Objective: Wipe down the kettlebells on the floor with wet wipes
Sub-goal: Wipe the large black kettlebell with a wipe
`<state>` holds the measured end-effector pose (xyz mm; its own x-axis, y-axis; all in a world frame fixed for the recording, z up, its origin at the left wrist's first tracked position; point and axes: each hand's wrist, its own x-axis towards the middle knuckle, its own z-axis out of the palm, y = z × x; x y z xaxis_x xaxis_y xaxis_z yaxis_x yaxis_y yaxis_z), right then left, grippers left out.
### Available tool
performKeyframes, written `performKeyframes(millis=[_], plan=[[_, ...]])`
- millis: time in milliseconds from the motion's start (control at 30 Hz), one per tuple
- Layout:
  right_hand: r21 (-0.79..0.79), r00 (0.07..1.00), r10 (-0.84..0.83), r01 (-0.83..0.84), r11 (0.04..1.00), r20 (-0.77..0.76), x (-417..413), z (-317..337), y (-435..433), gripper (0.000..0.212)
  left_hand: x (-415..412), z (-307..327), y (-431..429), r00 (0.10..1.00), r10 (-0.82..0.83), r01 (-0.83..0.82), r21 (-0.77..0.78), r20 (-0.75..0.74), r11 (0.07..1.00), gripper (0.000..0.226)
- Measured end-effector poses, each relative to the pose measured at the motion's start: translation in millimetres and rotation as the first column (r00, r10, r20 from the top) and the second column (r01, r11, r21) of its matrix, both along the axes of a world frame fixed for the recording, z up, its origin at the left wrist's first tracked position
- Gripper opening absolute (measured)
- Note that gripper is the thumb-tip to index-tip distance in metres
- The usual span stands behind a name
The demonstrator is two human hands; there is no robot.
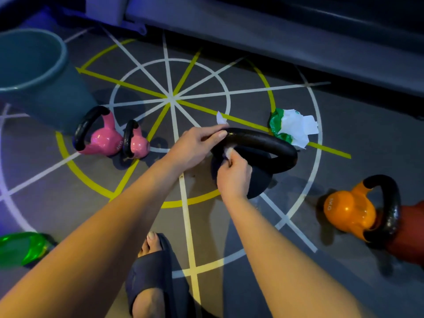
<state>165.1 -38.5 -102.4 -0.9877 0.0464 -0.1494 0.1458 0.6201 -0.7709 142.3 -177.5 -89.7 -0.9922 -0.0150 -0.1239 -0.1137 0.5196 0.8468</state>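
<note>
Hands (196,146) (234,177) grip kettlebell (263,143) and wipe (228,153) (pack (291,127) just beyond).

The left hand (197,145) is gripping the left end of the handle of the black kettlebell (263,141), with the thumb lying along the top. The right hand (234,177) is pinching a wipe (228,152) against the handle's inner side. A green pack (276,125), white wipes spilling from it, is lying just behind the handle. Pink kettlebells (103,138) are sitting to the left beside a bucket (68,99), and an orange kettlebell (348,212) is sitting to the right.
</note>
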Motion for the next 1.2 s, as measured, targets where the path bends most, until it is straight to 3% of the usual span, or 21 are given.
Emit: performKeyframes(millis=[100,167,200,233,300,333,400,500,567,633,667,733,767,867,1000,1200], plan=[[0.434,0.971,0.238,-0.203,0.878,-0.027,-3,1,8,0.033,0,2,1,1.000,0.018,-0.018,0.001,0.003,1.000,0.034],[0.533,0.958,0.286,-0.251,0.808,0.018,-2,1,10,0.035,1,1,2,1.000,0.020,-0.020,0.007,-0.003,1.000,0.035],[0.498,0.965,0.260,-0.239,0.834,0.027,-1,1,8,0.033,2,1,2,1.000,0.019,-0.019,0.005,-0.008,1.000,0.035],[0.381,0.984,0.178,-0.174,0.908,0.025,-2,3,5,0.029,1,0,2,1.000,0.019,-0.019,0.004,-0.012,1.000,0.035],[-0.058,0.991,-0.048,0.056,0.997,0.124,-5,7,-5,0.024,0,-2,1,1.000,0.017,-0.016,0.008,-0.017,1.000,0.035],[-0.292,0.966,-0.127,0.191,0.937,0.225,-5,9,-10,0.025,0,-3,0,1.000,0.018,-0.018,0.010,-0.021,1.000,0.035],[-0.556,0.914,-0.153,0.354,0.752,0.375,-4,9,-14,0.029,0,-4,1,0.999,0.018,-0.018,0.016,-0.026,1.000,0.035],[-0.714,0.870,-0.091,0.454,0.533,0.484,-3,17,-9,0.033,2,-6,2,0.999,0.018,-0.018,0.025,-0.029,1.000,0.035],[-0.742,0.853,-0.044,0.477,0.471,0.520,-3,26,-1,0.033,2,-6,2,0.999,0.028,-0.027,0.029,-0.034,0.999,0.035],[-0.727,0.850,0.019,0.439,0.527,0.527,-3,34,10,0.035,4,-5,3,0.999,0.038,-0.036,0.048,-0.037,0.998,0.036],[-0.705,0.861,0.078,0.356,0.614,0.503,-3,37,17,0.034,4,-4,4,0.999,0.042,-0.040,0.067,-0.030,0.997,0.036],[-0.568,0.866,0.245,0.053,0.821,0.436,2,45,37,0.039,4,-4,6,0.998,0.065,-0.063,0.069,-0.024,0.996,0.035],[-0.486,0.847,0.319,-0.083,0.870,0.425,4,51,49,0.042,4,-3,7,0.997,0.071,-0.069,0.043,-0.033,0.997,0.035],[-0.383,0.804,0.414,-0.254,0.888,0.427,1,78,93,0.032,4,0,8,0.994,0.093,-0.096,-0.050,-0.066,0.994,0.037],[-0.289,0.891,0.306,-0.212,0.934,0.336,-23,90,147,0.018,5,5,19,0.978,0.116,-0.132,-0.086,-0.171,0.988,0.038],[-0.392,0.966,0.019,0.085,0.916,0.256,-23,55,189,0.013,-4,13,60,0.918,-0.115,-0.025,-0.345,-0.379,0.938,0.042]])
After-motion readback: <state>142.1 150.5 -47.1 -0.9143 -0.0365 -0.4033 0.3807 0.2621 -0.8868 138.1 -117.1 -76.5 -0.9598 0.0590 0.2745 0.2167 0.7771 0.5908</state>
